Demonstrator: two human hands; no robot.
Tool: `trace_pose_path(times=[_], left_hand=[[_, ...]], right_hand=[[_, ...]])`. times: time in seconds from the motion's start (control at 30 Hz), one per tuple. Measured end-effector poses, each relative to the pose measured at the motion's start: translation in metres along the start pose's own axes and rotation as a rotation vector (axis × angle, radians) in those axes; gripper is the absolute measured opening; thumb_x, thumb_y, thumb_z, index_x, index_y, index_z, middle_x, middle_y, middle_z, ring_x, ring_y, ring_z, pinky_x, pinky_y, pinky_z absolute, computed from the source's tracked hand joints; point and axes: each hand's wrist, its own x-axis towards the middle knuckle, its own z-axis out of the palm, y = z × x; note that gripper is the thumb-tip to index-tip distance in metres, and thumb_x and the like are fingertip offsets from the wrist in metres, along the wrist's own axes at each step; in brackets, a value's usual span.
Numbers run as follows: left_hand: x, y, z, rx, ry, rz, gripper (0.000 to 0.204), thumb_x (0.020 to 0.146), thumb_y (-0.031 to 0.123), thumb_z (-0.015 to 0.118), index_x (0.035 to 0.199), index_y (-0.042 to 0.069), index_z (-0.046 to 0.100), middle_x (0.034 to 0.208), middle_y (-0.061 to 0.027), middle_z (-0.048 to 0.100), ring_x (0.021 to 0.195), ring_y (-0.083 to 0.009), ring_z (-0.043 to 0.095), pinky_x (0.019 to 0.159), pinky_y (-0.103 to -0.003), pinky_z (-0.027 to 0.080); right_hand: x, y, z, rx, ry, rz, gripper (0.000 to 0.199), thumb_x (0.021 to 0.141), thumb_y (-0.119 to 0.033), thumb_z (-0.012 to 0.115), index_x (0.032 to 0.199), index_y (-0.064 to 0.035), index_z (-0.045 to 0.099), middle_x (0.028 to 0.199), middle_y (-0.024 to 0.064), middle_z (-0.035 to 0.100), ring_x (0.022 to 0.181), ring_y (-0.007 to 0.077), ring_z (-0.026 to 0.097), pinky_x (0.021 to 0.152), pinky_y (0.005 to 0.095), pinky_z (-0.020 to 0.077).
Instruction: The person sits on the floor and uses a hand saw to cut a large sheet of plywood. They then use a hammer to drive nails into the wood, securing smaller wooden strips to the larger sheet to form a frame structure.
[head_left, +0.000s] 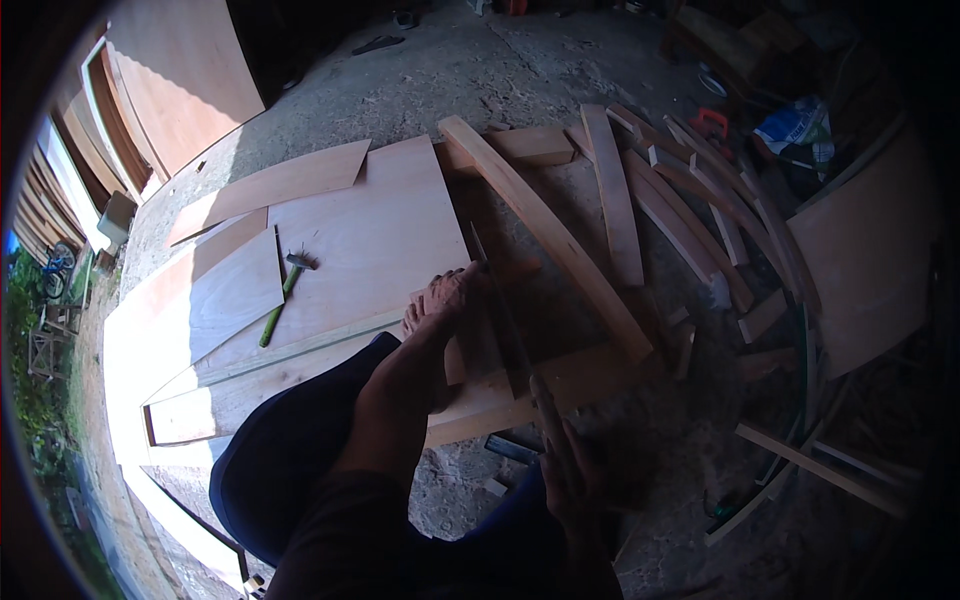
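My right hand (572,470) is low in the middle, closed around the handle of a handsaw (515,345). The saw's long thin blade points away from me, across the dark gap beside the pale plywood sheet (370,220). My left hand (440,300) rests at that sheet's right edge, close to the blade, with its fingers bent over the wood and the thumb side toward the saw. Shadow hides the exact place where the teeth meet the wood. My left knee, in dark cloth, lies against a pale timber beam (240,405) in front of the sheet.
A hammer with a green handle (275,312) lies on the plywood to the left, beside thinner offcuts (240,310). Long planks (545,235) and several curved timber pieces (690,220) crowd the right. Large panels (180,75) lean at the far left. Concrete floor (430,75) stretches beyond.
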Motion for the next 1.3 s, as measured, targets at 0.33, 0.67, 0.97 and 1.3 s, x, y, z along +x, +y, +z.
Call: trace_pose_path(times=[0.33,0.67,0.97,1.3], left_hand=[[0.004,-0.003,-0.001,0.053,-0.088,-0.067,0.030,0.097,0.029,0.048,0.123,0.024,0.061,0.116,-0.0125,0.069,0.111,-0.0366,0.062,0.097,-0.046,0.046],[-0.001,-0.002,-0.004,0.064,0.005,-0.020,0.029,0.097,0.029,0.047,0.122,0.024,0.061,0.114,-0.0140,0.069,0.109,-0.0393,0.063,0.095,-0.046,0.047],[-0.003,0.006,-0.005,-0.133,0.000,-0.132,0.036,0.099,0.042,0.044,0.111,0.020,0.070,0.115,-0.0140,0.069,0.110,-0.0362,0.064,0.097,-0.044,0.046],[0.025,-0.015,0.017,0.270,-0.038,-0.130,0.028,0.099,0.030,0.046,0.106,0.012,0.066,0.116,-0.0163,0.069,0.113,-0.0369,0.064,0.095,-0.048,0.047]], right_hand=[[-0.003,0.012,-0.002,-0.233,0.125,-0.266,0.050,0.092,-0.018,0.068,0.136,0.0008,0.055,0.109,0.0229,0.070,0.082,0.0296,0.073,0.070,0.0344,0.0559],[0.055,-0.012,0.005,-0.183,-0.001,-0.071,0.049,0.093,-0.021,0.064,0.138,-0.0010,0.055,0.109,0.0222,0.069,0.074,0.0305,0.069,0.067,0.0366,0.0544],[0.016,-0.042,-0.030,-0.385,-0.081,-0.131,0.044,0.092,-0.013,0.064,0.133,0.0016,0.058,0.119,0.0210,0.067,0.083,0.0275,0.069,0.071,0.0349,0.0551],[0.100,0.018,0.039,0.105,0.061,-0.252,0.045,0.094,-0.012,0.065,0.134,0.0044,0.053,0.122,0.0255,0.066,0.116,0.0352,0.066,0.098,0.0398,0.0512]])
